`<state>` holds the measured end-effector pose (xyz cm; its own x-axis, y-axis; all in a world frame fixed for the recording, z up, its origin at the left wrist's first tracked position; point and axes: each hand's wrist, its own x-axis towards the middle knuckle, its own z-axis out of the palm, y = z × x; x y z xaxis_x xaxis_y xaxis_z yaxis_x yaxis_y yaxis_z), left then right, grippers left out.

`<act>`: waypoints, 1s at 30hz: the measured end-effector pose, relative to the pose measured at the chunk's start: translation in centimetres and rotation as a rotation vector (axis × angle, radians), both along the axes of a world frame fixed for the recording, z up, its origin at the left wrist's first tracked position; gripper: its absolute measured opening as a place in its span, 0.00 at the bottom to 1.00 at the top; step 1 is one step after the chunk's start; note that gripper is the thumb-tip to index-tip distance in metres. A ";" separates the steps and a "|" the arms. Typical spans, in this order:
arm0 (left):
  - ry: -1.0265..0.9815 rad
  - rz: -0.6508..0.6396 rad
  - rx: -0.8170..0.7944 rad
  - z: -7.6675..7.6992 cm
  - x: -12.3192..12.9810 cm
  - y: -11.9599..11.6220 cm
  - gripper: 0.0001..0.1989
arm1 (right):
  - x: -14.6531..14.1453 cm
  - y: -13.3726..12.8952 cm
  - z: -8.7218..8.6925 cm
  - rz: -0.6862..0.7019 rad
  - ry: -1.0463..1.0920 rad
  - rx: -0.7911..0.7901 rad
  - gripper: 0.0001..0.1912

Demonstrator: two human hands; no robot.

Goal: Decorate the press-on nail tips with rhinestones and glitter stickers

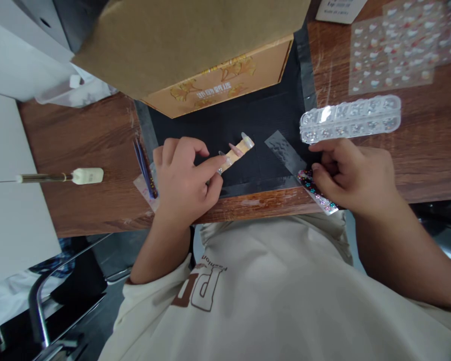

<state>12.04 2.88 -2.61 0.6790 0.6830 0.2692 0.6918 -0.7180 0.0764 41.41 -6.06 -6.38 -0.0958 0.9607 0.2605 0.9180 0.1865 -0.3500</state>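
My left hand (pixel 186 175) has its index fingertip on a short beige strip (pixel 247 144) and its thumb close beside the strip's lower end, holding it. Several nail tips (pixel 235 150) stick up from the strip, partly covered by my fingers. My right hand (pixel 361 170) hovers at the mat's right edge, index finger and thumb apart, nothing visible between them. Its index finger is right by a clear case (pixel 351 119) of small compartments holding shiny bits. Below the thumb lies a sheet of colourful gem stickers (pixel 325 203), joined to or touching a clear film (pixel 285 150).
A cardboard box (pixel 229 75) stands at the back of the black mat (pixel 244 113). Purple tweezers (pixel 145 168) lie left of my hand, with a small bottle (pixel 87 176) farther left. Sticker sheets (pixel 372 55) lie back right. A plastic tray (pixel 75 98) sits back left.
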 end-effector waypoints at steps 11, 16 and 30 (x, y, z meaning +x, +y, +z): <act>0.013 -0.017 -0.007 0.2 0.0 0.1 0.12 | 0.0 0.0 0.1 -0.006 0.022 -0.028 0.14; -0.003 -0.014 0.014 0.0 0.1 0.1 0.11 | 0.0 0.0 0.0 -0.007 0.020 -0.004 0.14; -0.081 0.027 -0.074 -0.1 0.0 0.0 0.11 | 0.1 -0.1 0.0 -0.010 0.025 -0.028 0.14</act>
<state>12.04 2.91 -2.67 0.6384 0.7205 0.2709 0.6998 -0.6898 0.1855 41.47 -6.12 -6.38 -0.0801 0.9685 0.2358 0.9108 0.1672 -0.3775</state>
